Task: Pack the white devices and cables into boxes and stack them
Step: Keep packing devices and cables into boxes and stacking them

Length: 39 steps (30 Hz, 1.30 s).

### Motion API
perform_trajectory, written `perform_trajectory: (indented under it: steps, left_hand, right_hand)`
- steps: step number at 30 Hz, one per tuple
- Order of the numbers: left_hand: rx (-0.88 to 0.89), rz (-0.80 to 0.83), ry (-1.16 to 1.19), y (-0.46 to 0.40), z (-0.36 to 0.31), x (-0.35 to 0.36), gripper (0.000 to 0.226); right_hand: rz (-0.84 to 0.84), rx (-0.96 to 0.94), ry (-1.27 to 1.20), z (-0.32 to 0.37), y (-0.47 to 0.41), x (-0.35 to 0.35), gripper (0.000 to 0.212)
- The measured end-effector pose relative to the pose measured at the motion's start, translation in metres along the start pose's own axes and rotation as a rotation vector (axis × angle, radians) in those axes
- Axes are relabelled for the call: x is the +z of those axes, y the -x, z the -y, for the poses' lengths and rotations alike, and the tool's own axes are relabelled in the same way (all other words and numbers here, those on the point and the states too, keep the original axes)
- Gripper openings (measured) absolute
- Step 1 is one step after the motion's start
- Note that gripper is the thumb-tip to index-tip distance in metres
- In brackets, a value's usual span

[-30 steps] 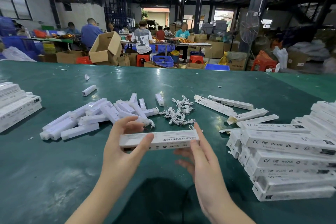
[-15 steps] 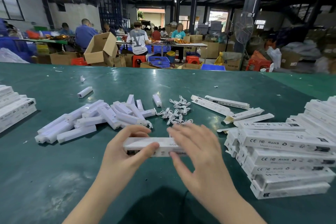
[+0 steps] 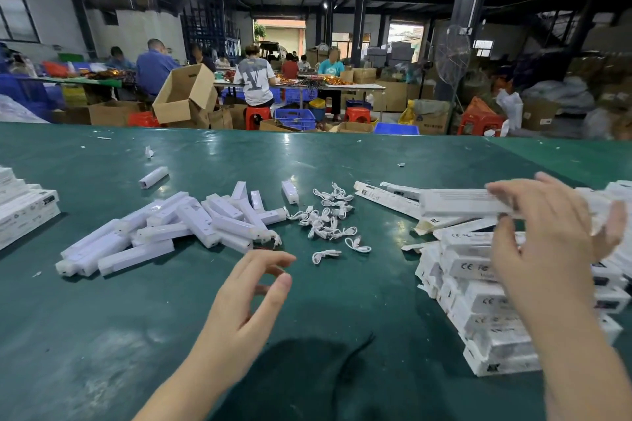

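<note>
My right hand (image 3: 550, 236) grips a long white packed box (image 3: 461, 202) by its right end and holds it in the air above the stack of packed boxes (image 3: 485, 304) at the right. My left hand (image 3: 249, 294) hovers empty over the green table (image 3: 171, 335) near the middle, fingers loosely curled. A heap of several white devices (image 3: 178, 232) lies to the left of centre. A cluster of small white cables (image 3: 328, 219) lies at the middle of the table. Flat unfilled boxes (image 3: 386, 196) lie behind the stack.
Another stack of white boxes (image 3: 24, 208) stands at the far left edge. One lone white device (image 3: 153, 177) lies farther back. Beyond the table's far edge, people sit at other tables among cardboard cartons (image 3: 184, 92), blue crates and red stools.
My right hand has carried the box from the middle over to the right, above the stack. My left hand has let go of the box and stays near the middle.
</note>
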<state>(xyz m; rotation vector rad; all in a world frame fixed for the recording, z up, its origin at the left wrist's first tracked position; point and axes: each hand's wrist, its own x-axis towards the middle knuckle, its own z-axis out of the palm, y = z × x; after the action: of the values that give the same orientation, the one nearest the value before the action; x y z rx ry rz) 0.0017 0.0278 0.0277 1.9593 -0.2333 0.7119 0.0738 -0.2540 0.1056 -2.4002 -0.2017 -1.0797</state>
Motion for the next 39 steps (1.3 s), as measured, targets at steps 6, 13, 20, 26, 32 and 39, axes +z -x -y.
perform_trajectory:
  steps: [6,13,20,26,32,39]
  left_hand:
    - [0.038,0.047,-0.113,0.0,0.001,0.0,0.026]
    - [0.021,0.054,-0.111,0.001,0.002,-0.001,0.025]
    - [0.01,0.094,-0.136,0.005,0.004,0.001,0.022]
    - [0.024,0.136,-0.19,0.006,0.004,0.001,0.016]
    - [0.11,0.193,-0.295,0.006,0.011,0.005,0.025]
    - [0.124,0.2,-0.297,0.006,0.013,0.008,0.03]
  right_hand:
    - [0.155,0.257,0.19,-0.014,0.002,0.003,0.03]
    - [0.429,0.15,0.236,-0.008,0.006,0.011,0.061]
    - [0.387,0.191,0.142,-0.015,0.004,0.01,0.022]
    - [0.304,0.177,0.104,-0.013,0.004,0.009,0.012]
    - [0.308,-0.081,0.082,0.036,-0.03,-0.012,0.024]
    - [0.941,-0.376,0.313,0.072,-0.124,0.016,0.029]
